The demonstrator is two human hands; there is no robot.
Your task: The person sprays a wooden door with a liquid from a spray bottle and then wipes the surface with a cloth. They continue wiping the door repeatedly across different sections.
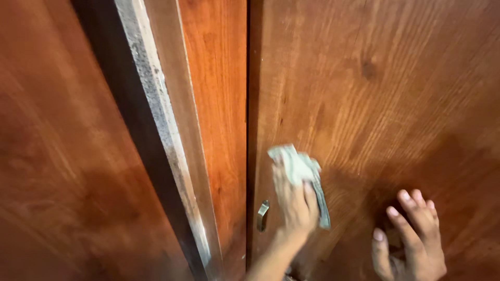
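We see our left hand (pixel 294 200) closed around a crumpled pale cloth (pixel 300 171), pressing it flat against the reddish-brown wooden door (pixel 375 93), with the cloth bunched at the fingertips toward twelve o'clock so the palm can bear on it. The cloth sits low on the door panel, at about one o'clock from a small brass handle (pixel 263 214) set near the panel's left edge. Our right hand (pixel 411 237) grasps nothing: its fingers are spread loosely and it rests on or just off the wood at four o'clock from the cloth (we cannot tell whether it touches), seemingly to steady us. At ten o'clock, a neighbouring door leaf stands ajar, showing its worn, pale edge (pixel 159 109).
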